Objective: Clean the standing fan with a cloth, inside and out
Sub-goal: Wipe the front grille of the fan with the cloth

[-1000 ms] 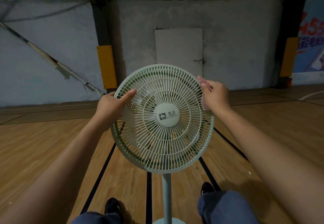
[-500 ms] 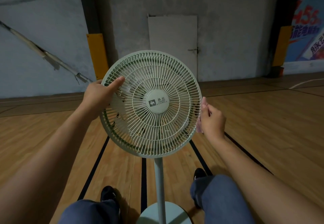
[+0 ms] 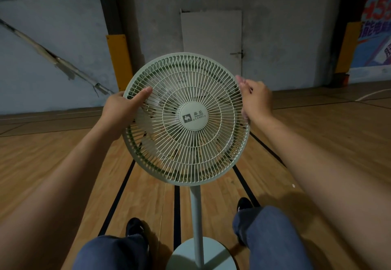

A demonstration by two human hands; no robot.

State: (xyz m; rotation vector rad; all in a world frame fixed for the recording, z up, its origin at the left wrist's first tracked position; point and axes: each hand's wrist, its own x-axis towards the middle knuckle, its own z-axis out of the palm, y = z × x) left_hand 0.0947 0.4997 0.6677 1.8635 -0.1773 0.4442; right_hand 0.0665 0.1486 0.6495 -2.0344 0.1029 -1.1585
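1. Since half a second ago my right hand (image 3: 257, 101) has climbed from the lower right of the fan's rim to its upper right, carrying the cloth (image 3: 240, 78) with it; my left hand (image 3: 122, 105) has stayed at the upper left.
2. The fan (image 3: 186, 119) stands straight ahead of me on its pole (image 3: 196, 223), head tilted a little back, grille (image 3: 209, 92) still fastened over the blades; the round base (image 3: 203, 255) sits on the floor between my feet.
3. My right hand is clenched around the pink cloth, of which only small bits show above and below my fist, pressed against the outer rim; my left hand grasps the rim from behind, thumb laid flat across the front wires, bracing the head.
4. I judge this to be the outside wipe of the rim; to do it well I should keep the left hand firm so the head does not swivel, drag the cloth along the rim in one continuous arc, and press lightly, since the thin wires may flex; the inside is not yet opened.
5. Around us: wooden court floor (image 3: 63, 164) with black lines, a grey wall (image 3: 275, 37) with a pale door (image 3: 211, 43) behind.
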